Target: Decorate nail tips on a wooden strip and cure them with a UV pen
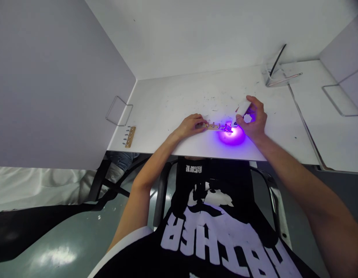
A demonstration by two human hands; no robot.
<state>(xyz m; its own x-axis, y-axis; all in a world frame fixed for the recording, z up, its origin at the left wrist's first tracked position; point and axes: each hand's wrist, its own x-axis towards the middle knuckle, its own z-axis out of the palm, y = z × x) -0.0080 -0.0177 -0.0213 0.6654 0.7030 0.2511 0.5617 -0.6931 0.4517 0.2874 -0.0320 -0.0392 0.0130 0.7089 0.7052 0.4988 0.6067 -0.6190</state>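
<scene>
My left hand [193,125] pinches the left end of a narrow tan strip [211,127] with several small shiny pieces standing along it, seemingly nail tips on stands. My right hand [256,119] grips a small white UV lamp [242,109], tilted down over the strip's right end. Purple light from the lamp falls on that end and makes a bright violet patch [232,137] on the white tabletop [167,112]. The glare blurs the pieces under it. Apart from both hands, a second tan strip [130,137] with several pale nail-shaped tips lies at the table's left edge.
A clear box [279,77] holding a thin dark stick and a slim pen-like tool stands at the back right. Wire handles [119,111] show on the left panel. A seam [303,119] crosses the table at right. Small dark specks dot the tabletop.
</scene>
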